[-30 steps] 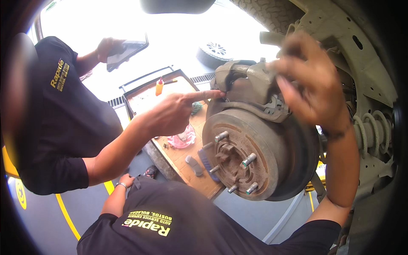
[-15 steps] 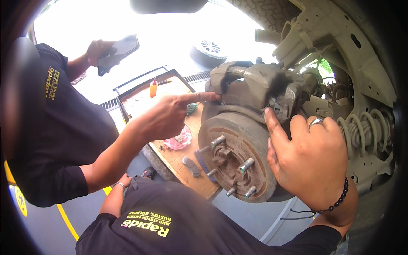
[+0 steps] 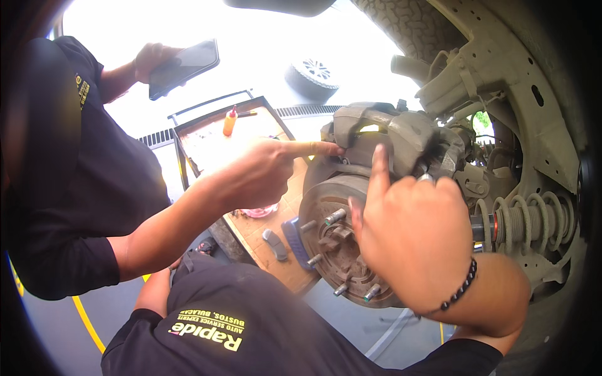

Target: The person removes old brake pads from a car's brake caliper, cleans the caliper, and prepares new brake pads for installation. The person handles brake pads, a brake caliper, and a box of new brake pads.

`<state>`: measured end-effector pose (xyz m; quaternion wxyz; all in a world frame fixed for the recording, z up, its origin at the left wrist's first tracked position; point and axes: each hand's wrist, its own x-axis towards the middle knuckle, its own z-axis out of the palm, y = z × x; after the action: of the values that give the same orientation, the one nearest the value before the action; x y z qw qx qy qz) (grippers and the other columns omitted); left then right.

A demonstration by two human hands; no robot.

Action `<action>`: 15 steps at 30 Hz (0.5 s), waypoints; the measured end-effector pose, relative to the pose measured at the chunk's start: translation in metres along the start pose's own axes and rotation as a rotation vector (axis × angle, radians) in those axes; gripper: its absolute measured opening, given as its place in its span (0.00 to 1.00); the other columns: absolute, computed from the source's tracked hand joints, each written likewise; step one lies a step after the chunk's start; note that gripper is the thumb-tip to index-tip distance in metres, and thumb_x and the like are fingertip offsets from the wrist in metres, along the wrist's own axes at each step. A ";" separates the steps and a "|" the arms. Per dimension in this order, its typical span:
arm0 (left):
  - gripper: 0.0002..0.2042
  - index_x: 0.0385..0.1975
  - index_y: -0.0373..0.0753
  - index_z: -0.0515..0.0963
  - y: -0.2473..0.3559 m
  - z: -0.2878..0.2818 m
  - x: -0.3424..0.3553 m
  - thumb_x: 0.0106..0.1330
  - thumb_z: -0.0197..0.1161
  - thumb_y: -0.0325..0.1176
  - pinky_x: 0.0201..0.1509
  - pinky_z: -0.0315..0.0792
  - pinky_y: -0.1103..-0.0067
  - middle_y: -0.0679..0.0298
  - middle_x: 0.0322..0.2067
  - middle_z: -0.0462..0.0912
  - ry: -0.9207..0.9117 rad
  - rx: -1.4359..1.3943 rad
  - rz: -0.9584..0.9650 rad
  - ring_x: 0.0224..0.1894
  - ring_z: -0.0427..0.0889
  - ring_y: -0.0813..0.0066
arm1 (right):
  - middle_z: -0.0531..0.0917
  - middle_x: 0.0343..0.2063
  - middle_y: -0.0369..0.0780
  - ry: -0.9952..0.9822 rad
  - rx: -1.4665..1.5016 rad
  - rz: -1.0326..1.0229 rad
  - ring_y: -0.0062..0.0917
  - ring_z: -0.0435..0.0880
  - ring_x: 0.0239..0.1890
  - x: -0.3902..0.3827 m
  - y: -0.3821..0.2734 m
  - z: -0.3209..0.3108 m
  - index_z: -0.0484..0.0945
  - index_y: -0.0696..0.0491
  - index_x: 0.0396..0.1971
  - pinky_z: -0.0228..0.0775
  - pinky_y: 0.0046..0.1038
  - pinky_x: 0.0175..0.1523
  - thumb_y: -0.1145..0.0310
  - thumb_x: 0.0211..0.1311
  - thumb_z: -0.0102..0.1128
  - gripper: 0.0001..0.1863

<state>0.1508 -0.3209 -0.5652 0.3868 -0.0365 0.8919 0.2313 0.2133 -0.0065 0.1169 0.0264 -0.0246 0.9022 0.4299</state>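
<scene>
My right hand (image 3: 414,235), a beaded bracelet at its wrist, holds nothing. Its index finger stretches toward the brake caliper (image 3: 401,128); the other fingers curl and the thumb stands apart. Whether the fingertip touches the caliper I cannot tell. Below the caliper is the rusty brake disc and hub (image 3: 335,235) with bare wheel studs, partly covered by my hand. A co-worker's hand (image 3: 263,169) reaches in from the left, index finger at the caliper's left end. My left forearm (image 3: 162,288) hangs at my side; its hand is mostly hidden behind the co-worker's arm.
A work table (image 3: 263,109) behind the hub bears an orange bottle (image 3: 230,122), a brake pad (image 3: 274,244) and a blue object (image 3: 298,241). The co-worker's other hand holds a phone (image 3: 185,67). A wheel (image 3: 311,79) lies beyond; a coil spring (image 3: 533,216) is at right.
My right hand has moved left and slightly up, from the caliper's lower right to in front of its middle. The co-worker's finger stays at the caliper. The whole view has shifted slightly.
</scene>
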 end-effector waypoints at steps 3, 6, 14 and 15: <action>0.26 0.50 0.31 0.79 -0.005 0.003 0.003 0.64 0.59 0.48 0.63 0.70 0.64 0.41 0.54 0.80 -0.002 -0.019 -0.013 0.58 0.78 0.47 | 0.78 0.14 0.35 -0.058 -0.061 0.024 0.26 0.80 0.21 0.013 0.001 0.000 0.77 0.60 0.59 0.64 0.31 0.32 0.53 0.67 0.54 0.29; 0.26 0.50 0.31 0.79 -0.012 0.010 0.003 0.64 0.59 0.49 0.63 0.70 0.64 0.41 0.54 0.80 -0.004 -0.049 -0.029 0.58 0.78 0.47 | 0.78 0.13 0.35 -0.045 -0.101 0.001 0.27 0.80 0.20 0.011 0.000 0.004 0.77 0.57 0.60 0.66 0.31 0.32 0.53 0.67 0.54 0.28; 0.25 0.49 0.31 0.80 -0.024 0.021 0.017 0.64 0.60 0.49 0.62 0.71 0.64 0.42 0.53 0.80 -0.001 -0.089 -0.047 0.58 0.78 0.47 | 0.78 0.12 0.34 -0.065 -0.130 0.048 0.27 0.79 0.18 0.012 -0.007 0.001 0.78 0.54 0.60 0.67 0.32 0.33 0.54 0.66 0.54 0.28; 0.25 0.48 0.32 0.80 -0.025 0.021 0.016 0.63 0.60 0.49 0.62 0.71 0.64 0.42 0.53 0.80 0.005 -0.104 -0.057 0.58 0.79 0.47 | 0.78 0.12 0.34 -0.053 -0.125 0.043 0.27 0.79 0.18 0.013 -0.008 0.001 0.78 0.54 0.60 0.67 0.32 0.33 0.54 0.65 0.54 0.28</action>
<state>0.1598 -0.3323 -0.5990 0.3884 -0.0824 0.8784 0.2659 0.2011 -0.0114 0.1095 0.0396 0.0047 0.8729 0.4862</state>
